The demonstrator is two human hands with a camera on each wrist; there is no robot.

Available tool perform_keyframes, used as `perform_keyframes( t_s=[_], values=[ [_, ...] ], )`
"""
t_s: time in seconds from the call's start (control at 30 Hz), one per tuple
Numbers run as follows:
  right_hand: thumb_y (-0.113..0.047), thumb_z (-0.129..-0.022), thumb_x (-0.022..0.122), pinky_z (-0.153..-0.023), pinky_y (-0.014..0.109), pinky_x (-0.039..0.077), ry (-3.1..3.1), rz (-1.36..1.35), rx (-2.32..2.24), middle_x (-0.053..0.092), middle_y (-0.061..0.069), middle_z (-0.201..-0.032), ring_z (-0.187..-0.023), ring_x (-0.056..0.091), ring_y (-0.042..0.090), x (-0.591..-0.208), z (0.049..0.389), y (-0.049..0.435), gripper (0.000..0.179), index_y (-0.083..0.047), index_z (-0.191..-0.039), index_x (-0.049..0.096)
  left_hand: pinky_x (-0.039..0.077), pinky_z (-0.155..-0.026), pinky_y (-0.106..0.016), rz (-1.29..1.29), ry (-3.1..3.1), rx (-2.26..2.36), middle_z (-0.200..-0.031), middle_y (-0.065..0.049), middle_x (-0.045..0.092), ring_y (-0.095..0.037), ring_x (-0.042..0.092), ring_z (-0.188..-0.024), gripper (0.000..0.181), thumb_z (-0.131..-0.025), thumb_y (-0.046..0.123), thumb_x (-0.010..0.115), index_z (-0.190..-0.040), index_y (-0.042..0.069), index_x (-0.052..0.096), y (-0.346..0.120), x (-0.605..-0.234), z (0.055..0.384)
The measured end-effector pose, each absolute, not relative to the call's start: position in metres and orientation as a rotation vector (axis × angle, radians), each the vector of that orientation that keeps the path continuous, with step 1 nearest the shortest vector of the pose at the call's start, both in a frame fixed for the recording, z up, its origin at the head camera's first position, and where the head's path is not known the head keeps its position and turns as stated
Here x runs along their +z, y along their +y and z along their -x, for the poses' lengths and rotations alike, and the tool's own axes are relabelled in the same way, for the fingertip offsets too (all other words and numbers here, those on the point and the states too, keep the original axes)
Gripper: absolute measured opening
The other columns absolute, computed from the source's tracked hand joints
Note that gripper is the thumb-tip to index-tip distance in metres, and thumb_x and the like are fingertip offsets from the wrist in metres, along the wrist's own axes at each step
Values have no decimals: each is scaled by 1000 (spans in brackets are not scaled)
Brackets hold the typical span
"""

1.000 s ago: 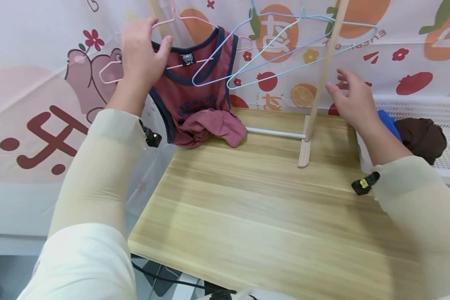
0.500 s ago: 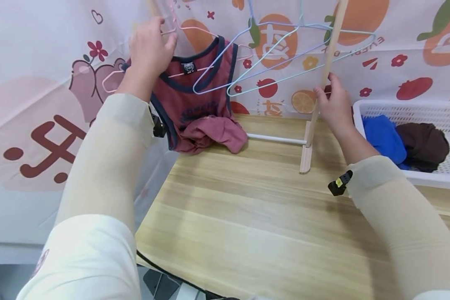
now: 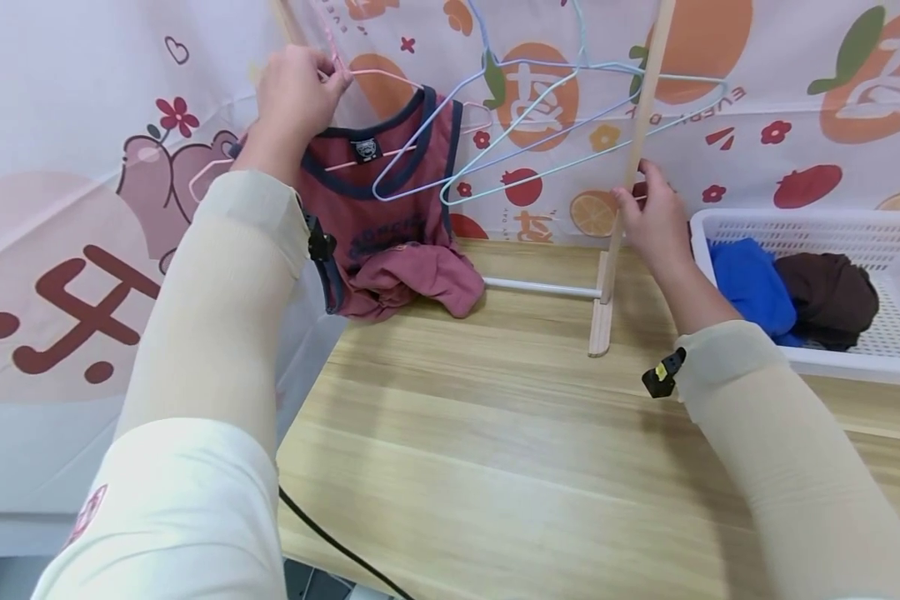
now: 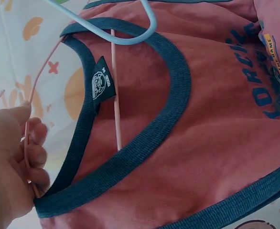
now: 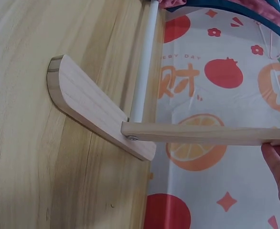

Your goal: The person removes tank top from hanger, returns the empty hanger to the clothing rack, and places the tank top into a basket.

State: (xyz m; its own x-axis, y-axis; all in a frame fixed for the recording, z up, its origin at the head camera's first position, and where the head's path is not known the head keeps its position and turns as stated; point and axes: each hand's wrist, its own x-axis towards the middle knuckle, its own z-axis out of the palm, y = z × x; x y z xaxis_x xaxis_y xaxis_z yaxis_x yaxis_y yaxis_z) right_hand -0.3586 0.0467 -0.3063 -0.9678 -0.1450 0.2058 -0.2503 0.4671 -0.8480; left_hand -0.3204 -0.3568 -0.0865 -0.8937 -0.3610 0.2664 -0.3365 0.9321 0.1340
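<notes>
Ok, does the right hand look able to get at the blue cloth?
Likely yes, if the right hand releases the wooden post: the blue cloth lies in the open white basket nearby, its top uncovered.

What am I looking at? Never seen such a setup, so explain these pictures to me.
There is no robot here, just a person's two bare hands. The wide picture comes from a camera worn on the head, looking forward and down; the two closer ones come from cameras on the left and right wrists. The left hand holds a pink hanger, whose bar shows through the neck of a red sleeveless top. The right hand holds the upright wooden post of a rack. The post's foot stands on the wooden table. Also there, a white basket contains blue cloth and brown cloth.
</notes>
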Motion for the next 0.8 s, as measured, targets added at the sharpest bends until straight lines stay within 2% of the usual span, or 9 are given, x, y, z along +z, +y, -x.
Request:
perform_keyframes(
  t_s=[0.17,0.27,0.37,0.5,0.57,0.63,0.7,0.8],
  values=[
    [-43,-101,49,-97,43,52,-2588,-353,1530,60,15,-123,-109,60,27,-305,359,46,58,-22,-152,33,36,-69,-26,-503,-2778,-94,-105,-1,62,-9,45,-82,49,-100,53,41,-128,21,67,-356,-86,321],
    [-44,-100,49,-96,43,52,-2587,-358,1525,60,15,-123,-108,61,26,-305,360,46,58,-22,-152,34,35,-69,-27,-527,-2764,-76,-97,2,58,-10,44,-80,48,-101,50,40,-128,21,66,-353,-83,320],
    [-45,-100,49,-96,42,52,-2593,-362,1525,60,14,-122,-107,61,26,-305,361,44,58,-23,-152,34,40,-78,-31,-570,-2736,-70,-92,6,55,-11,46,-82,48,-102,51,38,-130,22,65,-353,-77,318],
    [-45,-100,49,-96,42,52,-2594,-368,1532,60,13,-122,-107,60,25,-306,361,40,58,-24,-152,33,43,-97,-40,-631,-2668,-94,-93,6,57,-20,55,-102,51,-101,53,37,-131,23,64,-353,-67,314],
    [-45,-100,49,-96,42,52,-2591,-373,1537,60,13,-122,-107,60,25,-306,361,39,58,-24,-152,33,42,-99,-39,-661,-2625,-129,-89,10,54,-20,54,-108,50,-101,54,37,-128,25,66,-353,-63,310],
    [-46,-100,49,-97,42,52,-2590,-379,1539,60,14,-121,-107,60,25,-306,362,39,58,-24,-152,33,42,-93,-35,-675,-2592,-180,-85,13,52,-14,54,-99,44,-100,54,38,-118,27,69,-355,-60,305],
    [-46,-100,48,-97,42,52,-2598,-379,1544,59,14,-123,-108,60,25,-306,363,38,59,-25,-152,33,38,-83,-29,-676,-2568,-238,-76,17,43,-4,47,-83,39,-100,54,40,-109,28,69,-358,-59,300],
    [-47,-100,48,-98,42,51,-2609,-377,1560,58,14,-124,-110,59,25,-305,364,39,59,-26,-153,31,32,-73,-23,-647,-2567,-329,-73,19,42,2,36,-71,35,-99,52,44,-107,29,69,-363,-64,292]
  ],
)
